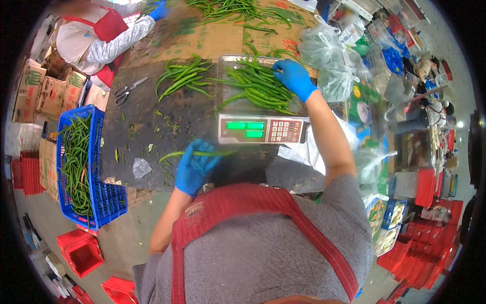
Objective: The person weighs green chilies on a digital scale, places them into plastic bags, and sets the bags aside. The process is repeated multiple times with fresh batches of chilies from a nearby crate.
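My left hand [196,165], in a blue glove, holds one long green chili pepper [174,155] above the table's near edge. A digital scale [246,130] with lit green displays stands in front of me, its metal tray bearing a pile of green chili peppers [262,85]. My right hand [293,78], also gloved in blue, rests at the pile's upper right; whether its fingers grip a pepper cannot be told. Left of the tray lies a smaller bunch of peppers [182,78]. Scissors [128,91] lie further left on the dark table top.
A blue plastic crate [97,152] full of peppers stands at the left. Filled clear plastic bags [336,81] and a white bag [317,146] lie at the right. More peppers [235,9] lie at the far side. A co-worker [95,41] in a red apron stands far left.
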A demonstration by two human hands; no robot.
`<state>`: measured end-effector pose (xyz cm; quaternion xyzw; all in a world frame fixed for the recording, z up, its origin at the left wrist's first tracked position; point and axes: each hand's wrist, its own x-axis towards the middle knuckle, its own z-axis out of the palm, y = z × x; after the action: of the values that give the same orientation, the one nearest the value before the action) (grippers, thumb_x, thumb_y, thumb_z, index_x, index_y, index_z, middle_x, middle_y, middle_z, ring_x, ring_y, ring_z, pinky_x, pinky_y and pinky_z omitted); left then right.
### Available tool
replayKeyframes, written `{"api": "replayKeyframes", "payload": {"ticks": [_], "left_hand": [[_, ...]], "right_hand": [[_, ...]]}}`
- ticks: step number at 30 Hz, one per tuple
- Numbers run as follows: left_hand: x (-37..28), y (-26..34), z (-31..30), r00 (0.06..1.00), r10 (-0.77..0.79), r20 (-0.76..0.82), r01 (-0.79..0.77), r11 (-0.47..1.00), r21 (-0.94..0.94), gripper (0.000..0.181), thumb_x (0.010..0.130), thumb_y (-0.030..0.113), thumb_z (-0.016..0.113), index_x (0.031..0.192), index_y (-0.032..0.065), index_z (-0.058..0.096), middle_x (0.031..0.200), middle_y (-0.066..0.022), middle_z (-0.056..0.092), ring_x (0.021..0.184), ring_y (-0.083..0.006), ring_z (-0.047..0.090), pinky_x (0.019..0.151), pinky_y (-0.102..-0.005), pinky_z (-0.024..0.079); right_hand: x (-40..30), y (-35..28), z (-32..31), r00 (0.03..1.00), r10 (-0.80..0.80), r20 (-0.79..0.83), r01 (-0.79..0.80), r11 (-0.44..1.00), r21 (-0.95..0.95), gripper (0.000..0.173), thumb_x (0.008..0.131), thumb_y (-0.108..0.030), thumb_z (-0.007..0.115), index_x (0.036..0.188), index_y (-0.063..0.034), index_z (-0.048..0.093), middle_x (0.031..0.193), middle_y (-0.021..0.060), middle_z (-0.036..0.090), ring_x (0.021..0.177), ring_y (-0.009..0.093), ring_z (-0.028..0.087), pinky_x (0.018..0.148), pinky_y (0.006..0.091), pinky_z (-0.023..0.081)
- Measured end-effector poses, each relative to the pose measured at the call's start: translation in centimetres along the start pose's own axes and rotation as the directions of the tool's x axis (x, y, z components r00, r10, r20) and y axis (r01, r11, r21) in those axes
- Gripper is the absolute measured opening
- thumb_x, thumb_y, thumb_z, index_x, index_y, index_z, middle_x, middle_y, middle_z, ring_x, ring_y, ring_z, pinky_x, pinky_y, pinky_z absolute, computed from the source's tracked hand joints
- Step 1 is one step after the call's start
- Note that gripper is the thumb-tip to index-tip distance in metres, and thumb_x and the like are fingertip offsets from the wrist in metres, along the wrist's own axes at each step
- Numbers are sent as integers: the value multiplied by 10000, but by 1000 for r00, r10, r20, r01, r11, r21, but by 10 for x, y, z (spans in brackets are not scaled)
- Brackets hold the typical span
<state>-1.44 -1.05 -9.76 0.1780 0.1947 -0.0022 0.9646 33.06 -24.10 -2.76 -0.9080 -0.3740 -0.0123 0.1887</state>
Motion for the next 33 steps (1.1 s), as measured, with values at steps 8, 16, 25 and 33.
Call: {"api": "replayKeyframes", "payload": {"ticks": [8,16,25,33], "left_hand": [[-2,-1,-15,999,-3,-48,4,1000,22,290,960,285,458,1192,126,527,1152,-64,600,1112,-243,558,985,-519,416],[4,-14,-4,996,-41,-77,48,994,103,295,957,270,466,1197,108,521,1084,-70,612,1079,-231,568,964,-479,439],[19,-11,24,996,-37,75,29,995,99,315,936,219,488,1213,68,504,1057,-88,611,1034,-231,579,944,-457,455],[12,-19,27,997,-61,51,50,982,183,359,921,219,510,1245,67,482,1096,-88,595,1056,-236,567,965,-456,437]], "right_hand": [[11,9,15,994,10,108,-12,1000,21,325,773,-231,676,1047,-73,604,943,165,631,901,339,605,784,407,470],[-2,11,-10,990,2,142,-61,909,412,202,808,-168,660,977,-61,630,900,102,638,837,198,600,754,306,461],[-27,4,-30,976,215,-46,-71,505,860,146,872,-145,624,968,-36,622,873,0,607,813,80,529,739,232,429],[-23,53,18,984,166,72,-173,744,645,183,903,-136,557,1044,-31,610,938,21,599,889,106,533,837,250,424]]}}
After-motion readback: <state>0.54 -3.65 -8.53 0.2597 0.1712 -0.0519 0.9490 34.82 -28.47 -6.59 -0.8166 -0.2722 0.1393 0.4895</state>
